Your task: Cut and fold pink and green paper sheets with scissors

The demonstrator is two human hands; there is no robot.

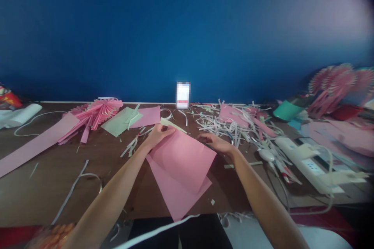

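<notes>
My left hand point(160, 135) pinches the upper left corner of a pink sheet of paper point(184, 157), its thumb and fingers closed on the edge. The sheet bends upward, and a second pink layer point(178, 198) shows beneath it, its lower corner at the table's front edge. Whether the two are one folded sheet, I cannot tell. My right hand point(217, 144) hovers by the upper right edge of the paper, fingers loosely bent and a little apart, with no visible grip. Just beyond my left hand lies a pale green strip point(173, 125).
White paper strips point(236, 132) are heaped at the back right, near a power strip point(306, 165) with cables. Folded pink paper fans point(101, 111) and a green sheet point(119, 120) lie on the left. A lit phone point(183, 95) stands against the blue wall point(187, 27).
</notes>
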